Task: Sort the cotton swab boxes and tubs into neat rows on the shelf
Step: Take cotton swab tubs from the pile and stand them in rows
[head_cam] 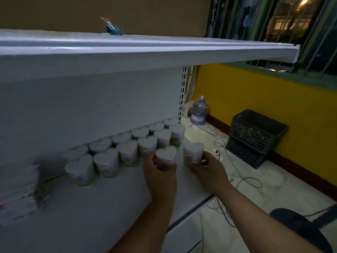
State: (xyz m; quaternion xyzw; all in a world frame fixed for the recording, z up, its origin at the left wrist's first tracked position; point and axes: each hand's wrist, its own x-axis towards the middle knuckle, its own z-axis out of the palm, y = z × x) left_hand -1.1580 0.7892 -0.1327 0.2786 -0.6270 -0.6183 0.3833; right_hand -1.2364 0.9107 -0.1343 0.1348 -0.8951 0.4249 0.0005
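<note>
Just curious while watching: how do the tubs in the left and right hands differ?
The left tub, in the left hand, sits before the second row; the right tub, in the right hand, is apart, nearer the shelf end. Fingers cover most of the left tub's side; the right tub's side shows more. Both are white with heart-shaped tops.

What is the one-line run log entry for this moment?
left grip: holds front tub | right grip: holds end tub | shelf: two tub rows standing | boxes: stacked left, blurred
</note>
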